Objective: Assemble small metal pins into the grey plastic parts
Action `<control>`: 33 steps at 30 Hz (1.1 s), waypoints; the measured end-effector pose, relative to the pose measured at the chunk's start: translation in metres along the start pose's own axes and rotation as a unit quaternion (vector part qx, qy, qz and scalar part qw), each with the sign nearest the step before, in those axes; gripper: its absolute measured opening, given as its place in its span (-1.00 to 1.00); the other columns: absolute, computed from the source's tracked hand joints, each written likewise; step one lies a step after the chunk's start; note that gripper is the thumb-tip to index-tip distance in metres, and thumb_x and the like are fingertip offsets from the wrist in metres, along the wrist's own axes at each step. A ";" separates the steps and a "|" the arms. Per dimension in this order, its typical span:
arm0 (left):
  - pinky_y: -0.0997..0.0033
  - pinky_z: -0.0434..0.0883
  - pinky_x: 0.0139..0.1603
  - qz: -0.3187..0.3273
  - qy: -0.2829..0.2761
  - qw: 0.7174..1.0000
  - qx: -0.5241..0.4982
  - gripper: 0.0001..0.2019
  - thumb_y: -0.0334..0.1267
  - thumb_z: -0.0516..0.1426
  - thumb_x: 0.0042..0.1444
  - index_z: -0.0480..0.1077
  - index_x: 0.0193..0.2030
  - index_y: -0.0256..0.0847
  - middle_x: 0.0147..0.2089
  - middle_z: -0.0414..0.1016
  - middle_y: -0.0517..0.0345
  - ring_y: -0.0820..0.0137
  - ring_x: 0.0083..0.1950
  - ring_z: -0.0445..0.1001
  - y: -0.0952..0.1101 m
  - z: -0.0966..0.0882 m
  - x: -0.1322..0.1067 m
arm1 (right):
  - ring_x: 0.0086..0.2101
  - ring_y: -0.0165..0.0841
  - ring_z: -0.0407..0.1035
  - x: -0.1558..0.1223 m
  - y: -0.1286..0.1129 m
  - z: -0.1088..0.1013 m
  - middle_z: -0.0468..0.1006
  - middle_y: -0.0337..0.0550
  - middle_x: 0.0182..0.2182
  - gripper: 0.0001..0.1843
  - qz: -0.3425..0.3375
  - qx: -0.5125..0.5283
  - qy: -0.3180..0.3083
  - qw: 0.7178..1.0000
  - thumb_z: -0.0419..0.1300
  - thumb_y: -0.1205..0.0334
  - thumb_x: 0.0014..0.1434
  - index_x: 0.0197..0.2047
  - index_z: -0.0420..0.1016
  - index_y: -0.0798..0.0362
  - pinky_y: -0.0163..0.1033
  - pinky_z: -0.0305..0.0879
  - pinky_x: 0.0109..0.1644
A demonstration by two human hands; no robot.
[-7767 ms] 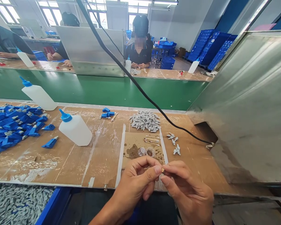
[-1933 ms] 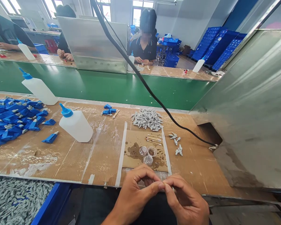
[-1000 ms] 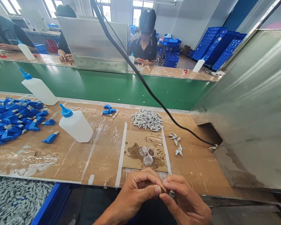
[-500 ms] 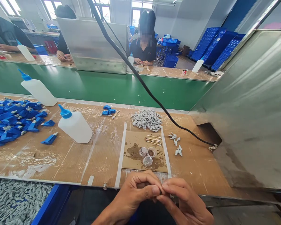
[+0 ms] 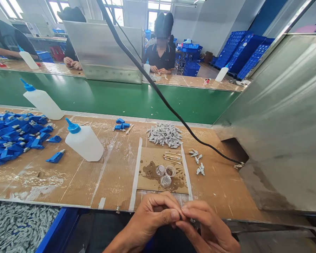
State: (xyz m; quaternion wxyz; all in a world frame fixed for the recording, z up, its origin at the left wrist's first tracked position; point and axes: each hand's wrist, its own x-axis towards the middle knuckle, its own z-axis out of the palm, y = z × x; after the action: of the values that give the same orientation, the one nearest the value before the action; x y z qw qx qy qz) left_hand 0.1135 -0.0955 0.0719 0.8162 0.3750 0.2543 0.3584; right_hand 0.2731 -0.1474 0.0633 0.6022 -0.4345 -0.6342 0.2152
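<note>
My left hand [image 5: 158, 218] and my right hand [image 5: 208, 225] meet at the near edge of the table, fingertips pinched together. Between them is something small and mostly hidden; a dark bit shows, but I cannot make out its kind. Just beyond lies a stained cardboard sheet [image 5: 150, 156] with taped sides. On it stand small clear cups [image 5: 165, 181], and several cotton swabs [image 5: 172, 157] lie behind them. A pile of small grey plastic parts [image 5: 165, 134] sits past the sheet, and a few more grey parts [image 5: 200, 169] lie to its right.
Two white squeeze bottles, one nearer [image 5: 84, 143] and one farther [image 5: 43, 102], stand left beside a heap of blue parts [image 5: 15, 133]. A blue bin [image 5: 55, 228] of grey pieces is below left. A black cable [image 5: 158, 89] crosses the view. A metal panel [image 5: 284, 133] bounds the right. Co-workers sit opposite.
My hands hold nearly the same pinched pose, with only a slight shift of the fingers. Across the table, the co-worker at far left has moved an arm a little.
</note>
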 end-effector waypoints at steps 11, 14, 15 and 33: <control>0.49 0.30 -0.28 -0.020 -0.009 1.000 0.017 -0.85 -0.17 0.33 0.15 0.68 -0.31 -0.20 -0.28 0.49 0.10 0.49 -0.32 0.40 0.005 0.003 -0.001 | -0.29 -0.35 0.54 -0.005 0.000 0.003 0.59 -0.16 -0.29 -0.67 0.005 -0.026 0.056 0.998 0.37 0.47 0.13 -0.05 0.56 0.00 -0.33 0.52 -0.28; 0.50 0.29 -0.28 -0.028 -0.005 1.000 -0.001 -0.85 -0.17 0.38 0.09 0.68 -0.33 -0.20 -0.30 0.48 0.11 0.50 -0.33 0.39 0.006 0.004 0.000 | -0.29 -0.35 0.54 -0.002 0.001 0.002 0.60 -0.17 -0.29 -0.62 -0.035 -0.016 0.032 0.999 0.34 0.55 0.11 -0.04 0.56 0.00 -0.32 0.53 -0.30; 0.50 0.29 -0.28 -0.029 -0.002 1.000 -0.007 -0.85 -0.16 0.39 0.07 0.67 -0.34 -0.21 -0.31 0.48 0.13 0.50 -0.33 0.38 0.006 0.004 0.001 | -0.30 -0.35 0.55 -0.001 0.001 0.001 0.61 -0.17 -0.28 -0.60 -0.052 -0.016 0.017 0.998 0.33 0.58 0.10 -0.04 0.56 0.00 -0.32 0.54 -0.31; 0.50 0.26 -0.24 -0.019 0.007 1.000 -0.017 -0.88 -0.18 0.40 0.05 0.66 -0.35 -0.17 -0.27 0.42 0.15 0.48 -0.26 0.36 0.004 0.004 0.002 | -0.31 -0.36 0.54 0.000 0.002 0.000 0.60 -0.19 -0.33 -0.69 -0.036 -0.042 0.030 0.998 0.36 0.51 0.11 -0.09 0.57 0.00 -0.33 0.53 -0.28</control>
State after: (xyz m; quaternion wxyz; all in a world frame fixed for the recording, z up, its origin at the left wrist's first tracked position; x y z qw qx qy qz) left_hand 0.1153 -0.0939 0.0775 0.8276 0.3533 0.2610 0.3495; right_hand 0.2735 -0.1460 0.0616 0.6092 -0.4428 -0.6397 0.1537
